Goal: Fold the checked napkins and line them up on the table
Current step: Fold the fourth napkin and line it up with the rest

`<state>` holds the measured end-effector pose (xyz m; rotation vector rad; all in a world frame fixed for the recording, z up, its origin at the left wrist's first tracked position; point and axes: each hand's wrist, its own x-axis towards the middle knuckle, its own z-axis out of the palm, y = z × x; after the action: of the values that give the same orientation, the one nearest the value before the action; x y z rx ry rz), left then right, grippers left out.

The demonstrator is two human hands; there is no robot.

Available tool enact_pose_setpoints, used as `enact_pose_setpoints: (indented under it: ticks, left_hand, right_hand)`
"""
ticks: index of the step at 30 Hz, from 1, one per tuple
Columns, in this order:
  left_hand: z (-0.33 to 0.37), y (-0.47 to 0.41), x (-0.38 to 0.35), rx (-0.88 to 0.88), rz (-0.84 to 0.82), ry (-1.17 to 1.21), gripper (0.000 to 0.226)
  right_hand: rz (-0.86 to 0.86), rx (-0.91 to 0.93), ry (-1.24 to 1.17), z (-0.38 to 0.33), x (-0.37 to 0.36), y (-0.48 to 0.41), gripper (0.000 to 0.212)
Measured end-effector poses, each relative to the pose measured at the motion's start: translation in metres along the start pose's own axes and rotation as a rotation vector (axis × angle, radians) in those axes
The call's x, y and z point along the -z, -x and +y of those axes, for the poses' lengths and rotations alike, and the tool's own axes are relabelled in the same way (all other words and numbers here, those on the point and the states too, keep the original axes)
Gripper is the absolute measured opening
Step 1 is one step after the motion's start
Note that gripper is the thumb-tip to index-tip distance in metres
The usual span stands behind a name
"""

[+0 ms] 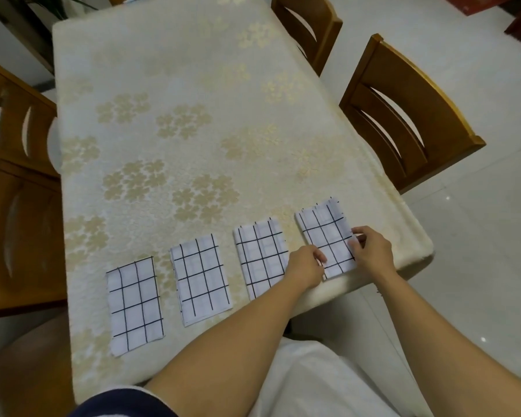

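Four folded checked napkins lie in a row along the near edge of the tabletop (193, 85), which is covered by a cream cloth with a pale gold flower pattern. The first napkin (135, 305) sits furthest left, the second napkin (201, 278) just beside it with a strip of cloth showing between them, and the third napkin (260, 257) comes next, its lower right corner hidden under a wrist. The row climbs slightly toward the right (each piece sits a little further from the person than the last).

Both hands are on the fourth napkin (325, 233), which lies close to the tabletop's right corner. The left hand (306, 266) rests at its lower left edge, fingers (321, 256) curled and pressed together on the fabric. The right hand (372, 246) holds the right edge, its fingers (357, 239) bent over the border and seemingly pinching it, though I cannot tell how much cloth lies under them.

Two wooden chairs (403, 109) stand along the tabletop's right side on a glossy tiled floor (478, 236), and a wooden cabinet (15, 176) stands at the left.
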<state>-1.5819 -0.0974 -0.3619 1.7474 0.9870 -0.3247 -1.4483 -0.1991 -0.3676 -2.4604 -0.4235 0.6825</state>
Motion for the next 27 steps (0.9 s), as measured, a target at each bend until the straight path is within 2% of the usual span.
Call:
enact_pose_setpoints:
  ticks: [2, 4, 7, 8, 9, 11, 13, 15, 18, 22, 25, 27]
  left_hand:
    - [0.002, 0.005, 0.002, -0.041, 0.011, 0.019, 0.023]
    - [0.006, 0.016, 0.007, -0.106, 0.085, 0.026, 0.031]
    - [-0.008, 0.037, 0.023, -0.296, 0.421, -0.179, 0.036]
    - [-0.02, 0.042, 0.03, -0.353, 0.497, -0.289, 0.04]
    - [-0.033, 0.046, 0.036, -0.374, 0.504, -0.388, 0.047]
    - [-0.06, 0.052, 0.048, -0.289, 0.372, -0.507, 0.069]
    - [-0.081, 0.058, 0.056, -0.149, 0.223, -0.561, 0.089]
    - [-0.097, 0.062, 0.061, -0.1, 0.13, -0.617, 0.104]
    - [-0.109, 0.065, 0.063, -0.076, 0.066, -0.688, 0.118]
    - [-0.108, 0.063, 0.062, -0.073, 0.107, -0.699, 0.119]
    - [-0.109, 0.06, 0.06, -0.07, 0.106, -0.681, 0.121]
    - [-0.108, 0.059, 0.059, -0.095, 0.101, -0.696, 0.12]
  right_hand:
    - [0.054, -0.015, 0.063, -0.002, -0.002, 0.002, 0.032]
    - [0.189, 0.014, 0.215, -0.007, -0.003, 0.007, 0.041]
    - [0.308, 0.294, 0.225, -0.024, -0.015, 0.023, 0.045]
    - [0.291, 0.412, 0.198, -0.031, -0.023, 0.03, 0.044]
    - [0.235, 0.515, 0.169, -0.038, -0.036, 0.037, 0.043]
    - [0.039, 0.651, 0.143, -0.05, -0.065, 0.051, 0.046]
    - [-0.161, 0.682, 0.217, -0.057, -0.093, 0.06, 0.054]
    - [-0.245, 0.698, 0.365, -0.056, -0.114, 0.06, 0.06]
    - [-0.251, 0.726, 0.485, -0.055, -0.125, 0.057, 0.061]
    - [-0.243, 0.737, 0.448, -0.057, -0.118, 0.053, 0.06]
    - [-0.063, 0.708, 0.384, -0.043, -0.091, 0.049, 0.059]
    - [0.033, 0.628, 0.481, -0.021, -0.069, 0.047, 0.069]
